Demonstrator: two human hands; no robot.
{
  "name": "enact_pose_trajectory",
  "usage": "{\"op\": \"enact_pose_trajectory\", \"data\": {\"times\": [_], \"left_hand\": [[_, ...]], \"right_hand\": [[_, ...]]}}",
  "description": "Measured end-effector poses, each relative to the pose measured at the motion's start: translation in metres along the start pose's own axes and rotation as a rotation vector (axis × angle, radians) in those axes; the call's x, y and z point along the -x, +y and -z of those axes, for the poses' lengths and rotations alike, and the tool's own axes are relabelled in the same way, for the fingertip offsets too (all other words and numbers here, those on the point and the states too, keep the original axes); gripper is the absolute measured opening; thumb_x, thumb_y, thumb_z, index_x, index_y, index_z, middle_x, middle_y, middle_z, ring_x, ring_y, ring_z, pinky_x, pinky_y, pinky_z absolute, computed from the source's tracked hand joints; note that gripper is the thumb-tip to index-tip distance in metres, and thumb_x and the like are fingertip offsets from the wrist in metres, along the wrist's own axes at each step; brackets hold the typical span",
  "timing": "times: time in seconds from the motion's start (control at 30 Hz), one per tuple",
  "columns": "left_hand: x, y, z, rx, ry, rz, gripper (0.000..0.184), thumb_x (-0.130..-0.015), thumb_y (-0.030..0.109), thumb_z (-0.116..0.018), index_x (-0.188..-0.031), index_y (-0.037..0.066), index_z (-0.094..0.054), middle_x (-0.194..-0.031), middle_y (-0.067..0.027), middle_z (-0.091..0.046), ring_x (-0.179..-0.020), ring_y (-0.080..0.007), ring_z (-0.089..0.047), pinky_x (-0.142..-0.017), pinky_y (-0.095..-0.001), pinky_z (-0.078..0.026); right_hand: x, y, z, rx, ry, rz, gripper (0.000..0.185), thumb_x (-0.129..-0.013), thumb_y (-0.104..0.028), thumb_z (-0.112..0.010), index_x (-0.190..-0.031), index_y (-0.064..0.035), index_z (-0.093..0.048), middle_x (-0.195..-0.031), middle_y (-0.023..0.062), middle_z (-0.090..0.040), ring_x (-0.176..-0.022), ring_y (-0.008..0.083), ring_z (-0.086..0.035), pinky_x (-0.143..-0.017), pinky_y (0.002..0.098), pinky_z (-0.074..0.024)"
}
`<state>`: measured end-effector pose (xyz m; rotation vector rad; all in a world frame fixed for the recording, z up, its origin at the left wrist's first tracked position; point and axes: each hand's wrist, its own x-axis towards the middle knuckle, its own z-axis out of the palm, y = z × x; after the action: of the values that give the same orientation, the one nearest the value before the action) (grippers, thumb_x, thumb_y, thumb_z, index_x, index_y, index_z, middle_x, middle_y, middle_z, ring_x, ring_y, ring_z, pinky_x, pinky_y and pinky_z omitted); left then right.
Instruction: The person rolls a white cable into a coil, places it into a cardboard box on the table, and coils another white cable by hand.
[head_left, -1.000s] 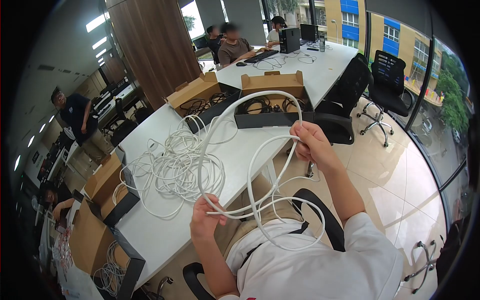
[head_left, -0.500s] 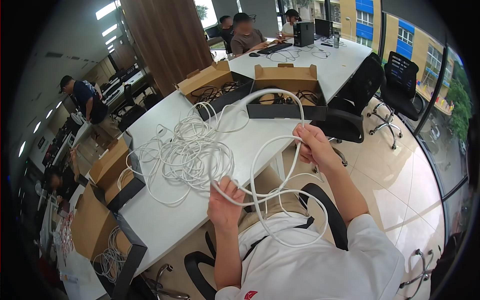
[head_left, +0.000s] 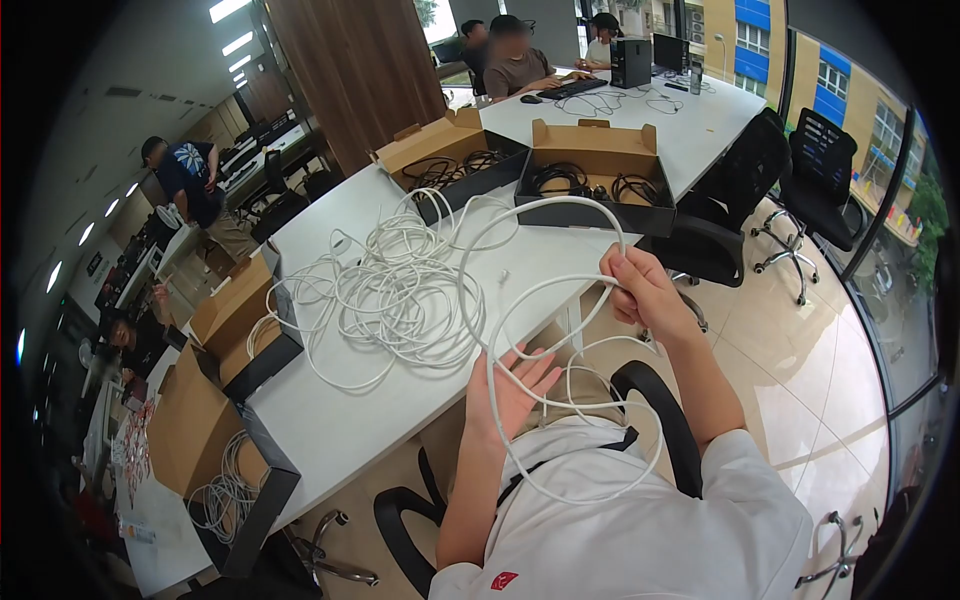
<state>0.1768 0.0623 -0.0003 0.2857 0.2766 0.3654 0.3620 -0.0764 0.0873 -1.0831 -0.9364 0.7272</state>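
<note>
My right hand point(head_left: 645, 290) pinches a white cable point(head_left: 540, 203) at the right side of its loops. Those loops hang in front of my shirt and lap. My left hand point(head_left: 513, 395) is open, palm up, its fingers spread behind and against the strands; it does not grip them. A tangled heap of white cable point(head_left: 400, 300) lies on the white table point(head_left: 340, 440) to the left of my hands. One small plug end point(head_left: 504, 276) shows near the table edge.
Two open boxes with black cables, a nearer left one point(head_left: 455, 165) and a right one point(head_left: 597, 180), stand at the back. Boxes at left point(head_left: 245, 325) and front left point(head_left: 225, 470) hold pale cables. Black chairs point(head_left: 725, 200) flank the table; people sit at the far end.
My left hand has opened, letting go of the cable, and has moved right towards the loops. My right hand keeps its hold. The view has shifted slightly.
</note>
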Motion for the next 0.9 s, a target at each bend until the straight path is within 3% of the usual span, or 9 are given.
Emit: {"op": "enact_pose_trajectory", "data": {"times": [0.13,0.23,0.27,0.37,0.4,0.5,0.63,0.8,0.9], "left_hand": [[0.009,0.002,-0.023,-0.082,-0.087,-0.059,0.056,-0.098,0.049,-0.033,-0.12,0.0,-0.046,-0.107,-0.0161,-0.055,-0.099,-0.0285,-0.057,-0.098,-0.0458,-0.044],[0.0,0.013,0.015,0.053,-0.204,-0.183,0.054,-0.097,0.052,-0.033,-0.11,0.004,-0.054,-0.088,-0.0088,-0.061,-0.085,-0.0241,-0.062,-0.086,-0.0412,-0.049],[0.007,0.012,-0.005,-0.031,0.058,-0.291,0.058,-0.095,0.06,-0.032,-0.101,0.007,-0.055,-0.068,-0.0024,-0.055,-0.066,-0.0188,-0.057,-0.076,-0.0375,-0.05],[0.013,0.023,0.003,-0.042,-0.227,-0.332,0.066,-0.089,0.07,-0.032,-0.098,0.009,-0.054,-0.059,-0.0004,-0.043,-0.057,-0.0157,-0.047,-0.071,-0.0357,-0.048],[0.016,0.021,-0.004,-0.103,-0.078,-0.39,0.071,-0.084,0.076,-0.031,-0.095,0.01,-0.053,-0.056,0.0011,-0.032,-0.054,-0.0126,-0.035,-0.064,-0.0331,-0.044],[0.022,0.024,-0.013,-0.128,-0.13,-0.49,0.065,-0.086,0.073,-0.035,-0.098,0.011,-0.052,-0.058,0.0025,-0.03,-0.051,-0.0119,-0.03,-0.057,-0.0276,-0.032],[0.03,0.031,-0.015,-0.174,-0.093,-0.506,0.048,-0.094,0.058,-0.039,-0.1,0.011,-0.05,-0.065,0.0036,-0.031,-0.056,-0.0091,-0.03,-0.055,-0.0239,-0.031],[0.038,0.049,-0.008,-0.163,-0.103,-0.502,0.023,-0.102,0.033,-0.039,-0.096,0.012,-0.048,-0.065,0.0048,-0.03,-0.055,-0.006,-0.029,-0.049,-0.0207,-0.031],[0.043,0.064,0.002,-0.134,-0.286,-0.477,0.022,-0.103,0.029,-0.037,-0.096,0.012,-0.048,-0.063,0.0053,-0.03,-0.051,-0.0062,-0.029,-0.047,-0.0217,-0.03]], "right_hand": [[0.002,0.007,-0.005,0.092,-0.062,0.006,0.031,-0.101,-0.035,-0.042,-0.085,-0.0094,-0.049,-0.053,-0.008,-0.033,-0.043,0.0013,-0.028,-0.04,0.0181,-0.0259],[0.001,0.01,-0.007,0.11,-0.045,-0.027,0.029,-0.101,-0.033,-0.043,-0.085,-0.0094,-0.05,-0.053,-0.0077,-0.034,-0.043,0.0014,-0.029,-0.04,0.0183,-0.0269],[0.0,0.012,-0.008,0.125,-0.027,-0.055,0.028,-0.1,-0.032,-0.044,-0.085,-0.0093,-0.05,-0.053,-0.0076,-0.034,-0.042,0.0014,-0.029,-0.039,0.0183,-0.0267],[-0.002,0.015,-0.01,0.162,0.011,-0.141,0.026,-0.1,-0.03,-0.046,-0.085,-0.0092,-0.05,-0.051,-0.0074,-0.033,-0.041,0.0014,-0.029,-0.038,0.0185,-0.0268],[-0.002,0.014,-0.012,0.171,0.013,-0.17,0.025,-0.099,-0.029,-0.047,-0.086,-0.0093,-0.051,-0.051,-0.0074,-0.034,-0.041,0.0013,-0.029,-0.038,0.0185,-0.0271],[0.0,0.01,-0.011,0.171,0.03,-0.237,0.02,-0.097,-0.028,-0.05,-0.093,-0.0087,-0.055,-0.053,-0.0076,-0.035,-0.042,0.0014,-0.03,-0.039,0.0187,-0.0282],[0.002,-0.003,-0.006,0.265,0.008,-0.251,0.02,-0.095,-0.025,-0.054,-0.102,-0.0074,-0.058,-0.054,-0.0076,-0.036,-0.043,0.0012,-0.031,-0.039,0.0188,-0.0279],[0.0,-0.014,0.037,0.446,-0.08,-0.243,0.017,-0.094,-0.018,-0.054,-0.096,-0.0044,-0.064,-0.053,-0.0059,-0.045,-0.042,0.0011,-0.038,-0.039,0.0174,-0.0304],[-0.002,-0.013,0.083,0.552,-0.096,-0.171,0.018,-0.095,-0.015,-0.053,-0.091,-0.0022,-0.065,-0.055,-0.0039,-0.049,-0.045,0.0014,-0.041,-0.04,0.0176,-0.0319]]}}
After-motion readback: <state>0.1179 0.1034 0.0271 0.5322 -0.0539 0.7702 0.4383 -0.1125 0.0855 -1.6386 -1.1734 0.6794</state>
